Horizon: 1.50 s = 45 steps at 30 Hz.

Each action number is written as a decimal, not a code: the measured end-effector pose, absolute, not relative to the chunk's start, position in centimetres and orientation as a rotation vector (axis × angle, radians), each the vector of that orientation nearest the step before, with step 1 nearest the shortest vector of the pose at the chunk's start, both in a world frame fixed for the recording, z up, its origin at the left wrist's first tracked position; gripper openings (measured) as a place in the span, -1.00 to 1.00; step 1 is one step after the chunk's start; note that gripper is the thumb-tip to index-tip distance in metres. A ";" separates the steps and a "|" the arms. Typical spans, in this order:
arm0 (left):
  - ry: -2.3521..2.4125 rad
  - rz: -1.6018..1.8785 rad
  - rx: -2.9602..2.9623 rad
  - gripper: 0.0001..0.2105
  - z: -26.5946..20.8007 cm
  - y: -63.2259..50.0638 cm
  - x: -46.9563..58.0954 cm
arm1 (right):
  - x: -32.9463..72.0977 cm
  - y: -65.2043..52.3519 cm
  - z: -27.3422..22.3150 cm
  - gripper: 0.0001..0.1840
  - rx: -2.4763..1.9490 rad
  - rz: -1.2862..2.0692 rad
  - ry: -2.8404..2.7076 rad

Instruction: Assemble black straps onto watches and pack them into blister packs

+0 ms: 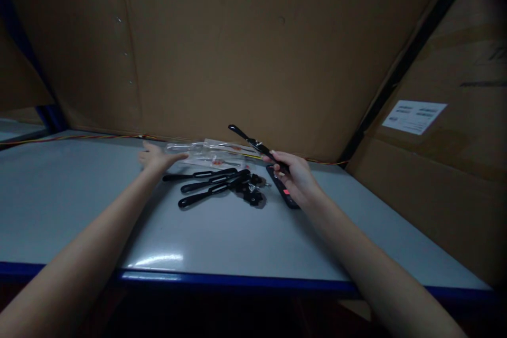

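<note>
My right hand point(296, 170) is closed round one end of a long black tool point(249, 140), whose rounded tip points up and left above the shelf. My left hand point(155, 157) has thumb and fingers apart at the left end of some clear plastic packages point(198, 150); its thumb lies against them. Several similar black tools with slotted handles point(206, 187) lie in a loose fan between my hands. Dark, notched pieces point(253, 195) are at their right ends. Beneath my right hand lies a flat black object point(285, 190) with a pinkish-red mark.
The grey work surface point(222, 243) has a blue front edge point(237, 281). A cardboard panel point(253, 53) closes off the back, and a large carton with a white label point(415, 116) stands at the right. Twisted red and yellow wires point(79, 139) run along the back edge.
</note>
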<state>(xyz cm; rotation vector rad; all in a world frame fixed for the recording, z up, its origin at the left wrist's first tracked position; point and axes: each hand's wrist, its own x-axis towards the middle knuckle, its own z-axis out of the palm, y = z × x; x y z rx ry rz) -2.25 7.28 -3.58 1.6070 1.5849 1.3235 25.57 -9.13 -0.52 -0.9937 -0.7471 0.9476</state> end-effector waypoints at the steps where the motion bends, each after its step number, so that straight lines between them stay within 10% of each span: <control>1: 1.809 1.400 1.568 -0.06 -3.3 7.0 -2.1 | 25.5 -9.2 -0.5 -0.89 -1.001 0.950 -0.790; 6: 1.464 1.729 1.757 -0.35 -1.1 5.1 0.1 | 25.1 -9.7 0.1 -0.79 -1.024 1.052 -0.991; 10: 0.696 1.349 1.400 -0.63 0.5 2.2 2.0 | 24.5 -10.0 0.2 -0.80 -0.959 1.208 -0.994; 18: 0.520 0.721 1.188 -0.16 2.6 -2.3 2.2 | 25.0 -10.0 0.1 -0.79 -0.959 1.171 -1.282; 27: 0.616 0.016 1.566 -0.81 1.5 -2.7 2.4 | 25.6 -9.7 -0.4 -0.61 -1.093 0.944 -1.617; 36: 0.656 0.456 1.779 -0.83 0.3 -2.5 4.1 | 24.4 -9.4 -1.5 -0.74 -1.403 -0.480 -1.581; 45: 0.663 0.447 2.012 -0.86 -0.3 -3.3 4.4 | 21.9 -10.7 -1.4 -0.75 -1.591 -0.437 -2.157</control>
